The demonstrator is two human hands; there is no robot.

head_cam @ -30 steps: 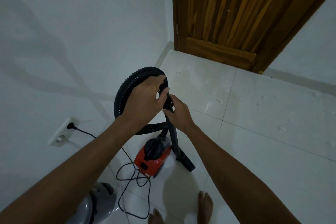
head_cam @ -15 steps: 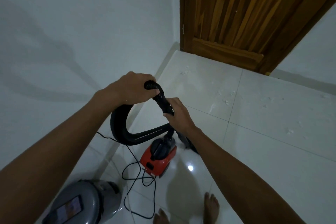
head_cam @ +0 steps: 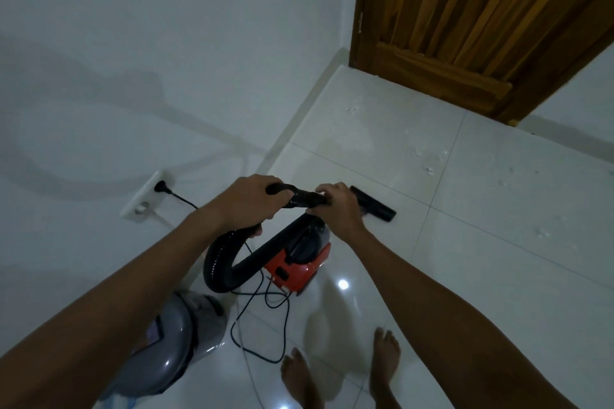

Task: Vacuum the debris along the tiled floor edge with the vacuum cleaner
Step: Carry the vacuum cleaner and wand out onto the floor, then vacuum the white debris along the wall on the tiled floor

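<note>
Gripping the ribbed black vacuum hose (head_cam: 226, 262) near its top bend, the left hand (head_cam: 247, 204) has its fingers curled over it, while the right hand (head_cam: 335, 204) is clenched round the black handle end (head_cam: 304, 198) of the same hose, just beside the left. Below the hands sits the small red-and-black canister vacuum cleaner (head_cam: 299, 259) on the glossy white tiled floor (head_cam: 498, 276), the hose looping down to its left. Beyond the right hand lies the flat black floor nozzle (head_cam: 373, 204) on the tiles (its link to the handle is hidden by the hand). Small white debris flecks (head_cam: 428, 156) are scattered across the tiles toward the brown wooden door (head_cam: 465, 20). A thin black power cord (head_cam: 252, 319) runs from the white wall socket (head_cam: 146, 194) and coils on the floor near two bare feet (head_cam: 385, 355).
</note>
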